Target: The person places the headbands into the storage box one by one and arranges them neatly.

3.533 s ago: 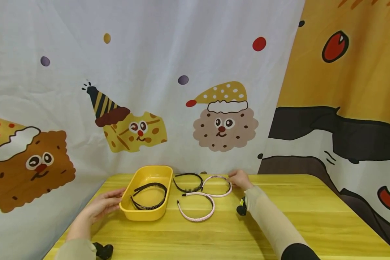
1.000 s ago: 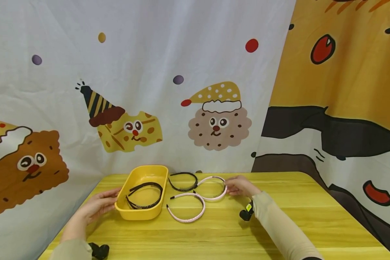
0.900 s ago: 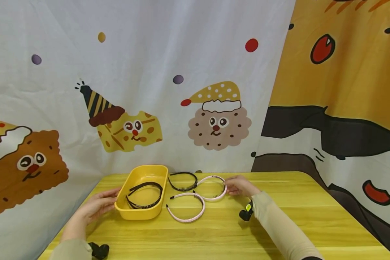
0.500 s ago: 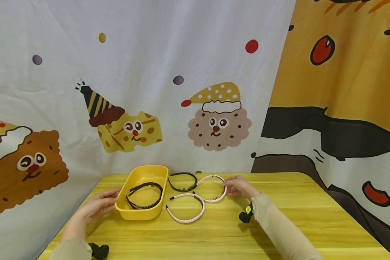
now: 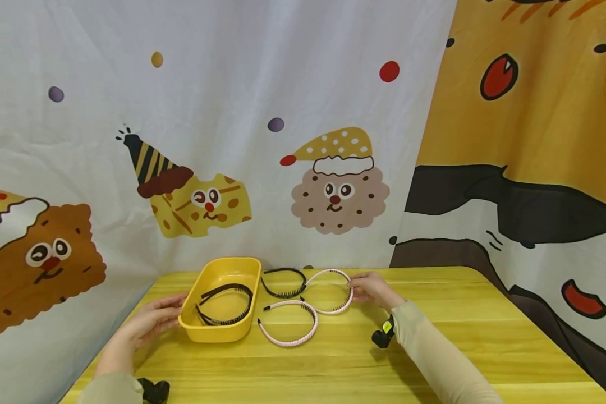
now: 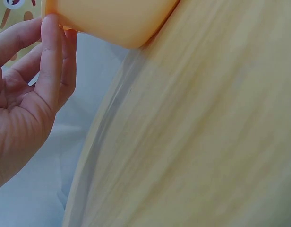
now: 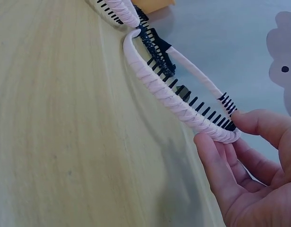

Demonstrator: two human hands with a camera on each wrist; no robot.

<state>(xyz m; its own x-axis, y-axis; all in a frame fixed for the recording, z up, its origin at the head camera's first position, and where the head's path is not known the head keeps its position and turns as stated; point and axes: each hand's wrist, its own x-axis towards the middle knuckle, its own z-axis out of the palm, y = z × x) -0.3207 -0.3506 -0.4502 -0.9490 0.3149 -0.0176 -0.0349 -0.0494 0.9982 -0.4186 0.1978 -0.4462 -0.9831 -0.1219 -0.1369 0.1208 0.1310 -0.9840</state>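
Note:
In the head view my left hand [image 5: 151,321] is at the left side of a yellow plastic basin [image 5: 219,335], pinching its rim between thumb and fingers. Black headbands [image 5: 225,322] with comb teeth lie inside the basin. My right hand [image 5: 376,289] pinches the right side of a pink wrapped headband [image 7: 157,90] by thumb and fingertips. The right wrist view has this band tilted, its gripped side above the table and a shadow below. Nearer the table's front lies a second pink headband [image 5: 289,343]. Behind it is a black headband [image 5: 289,294], overlapping the held band's left end.
Everything stands on a yellow wood-grain table [image 5: 323,376]. A curtain [image 5: 262,73] printed with cartoon biscuits and cheese hangs right behind the table's back edge. The basin sits near the table's left edge.
My right hand has come from the back of the pink headband to its right side, and the band's far part has risen slightly. The left hand stays at the basin. The head view has shifted a little.

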